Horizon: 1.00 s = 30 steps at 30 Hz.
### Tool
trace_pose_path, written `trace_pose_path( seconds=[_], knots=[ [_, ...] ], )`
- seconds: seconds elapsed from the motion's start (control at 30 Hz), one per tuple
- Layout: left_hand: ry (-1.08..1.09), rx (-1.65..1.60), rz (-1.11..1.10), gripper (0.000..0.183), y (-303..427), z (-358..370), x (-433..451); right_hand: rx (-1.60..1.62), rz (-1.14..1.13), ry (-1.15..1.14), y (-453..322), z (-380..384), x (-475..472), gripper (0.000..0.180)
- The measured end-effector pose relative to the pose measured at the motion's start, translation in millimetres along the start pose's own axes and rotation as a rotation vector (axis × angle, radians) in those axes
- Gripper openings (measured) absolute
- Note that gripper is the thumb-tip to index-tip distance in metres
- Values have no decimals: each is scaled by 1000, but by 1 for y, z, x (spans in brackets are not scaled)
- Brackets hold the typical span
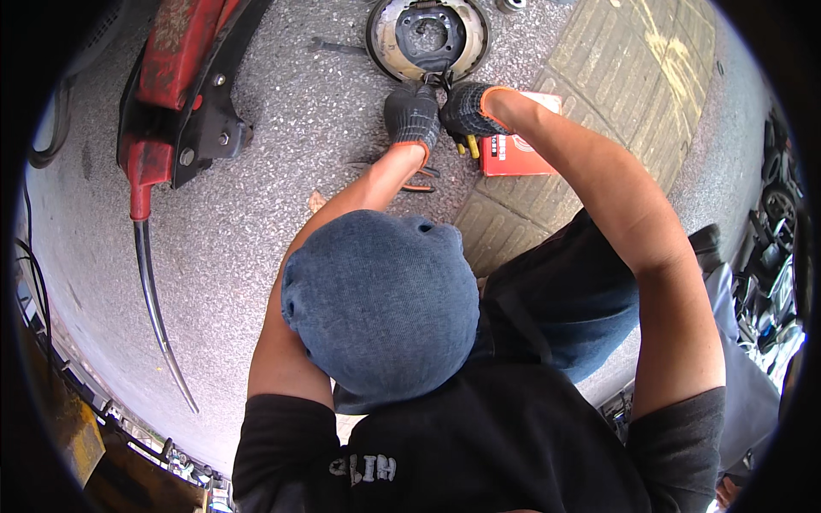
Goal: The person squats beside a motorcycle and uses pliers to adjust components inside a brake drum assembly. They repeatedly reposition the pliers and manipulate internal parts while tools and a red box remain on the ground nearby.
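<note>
A drum brake assembly (471, 48) with curved shoes and a coil spring lies on the ground at the top. My left hand (412, 115), in a dark knit glove with an orange cuff, reaches its lower edge; the fingertips are hidden, so its grip is unclear. Close beside it, my right hand (473, 109), gloved alike, is closed around pliers with yellow handles (473, 146). Dark metal, perhaps the pliers' jaws, shows between the hands at the brake's edge. A red cardboard box (519, 154) bearing writing lies beneath my right wrist.
Orange-and-black handled pliers (420, 188) lie below my left wrist. A spanner (337, 47) is left of the brake, and a round metal part (511, 5) right of it. A red jack (160, 83) stands at left. Rounded blue denim (385, 301), seemingly my knee, fills the foreground.
</note>
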<state>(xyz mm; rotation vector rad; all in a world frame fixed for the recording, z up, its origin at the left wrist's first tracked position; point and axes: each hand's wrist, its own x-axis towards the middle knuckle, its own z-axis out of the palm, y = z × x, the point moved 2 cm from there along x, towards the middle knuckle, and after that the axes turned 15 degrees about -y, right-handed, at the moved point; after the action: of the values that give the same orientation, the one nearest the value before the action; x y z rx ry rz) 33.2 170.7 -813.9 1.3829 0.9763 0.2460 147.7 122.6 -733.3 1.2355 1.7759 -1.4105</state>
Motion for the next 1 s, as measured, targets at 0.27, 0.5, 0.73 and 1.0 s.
trace_pose_path(
  seconds=[0.27, 0.5, 0.73, 1.0],
  knots=[
    [104, -174, 5, 12, -16, 11, 4, -240, 61, -81, -15, -9, -5, 31],
    [61, -20, -13, 22, 5, 9, -1, -229, 37, 176, -6, 8, 5, 20],
    [38, 285, 49, 27, 28, 5, 15, -63, -108, 153, 26, -1, 2, 22],
    [58, 29, -109, 27, 25, 11, 13, -257, -162, -8, 58, 8, 16, 24]
  ],
)
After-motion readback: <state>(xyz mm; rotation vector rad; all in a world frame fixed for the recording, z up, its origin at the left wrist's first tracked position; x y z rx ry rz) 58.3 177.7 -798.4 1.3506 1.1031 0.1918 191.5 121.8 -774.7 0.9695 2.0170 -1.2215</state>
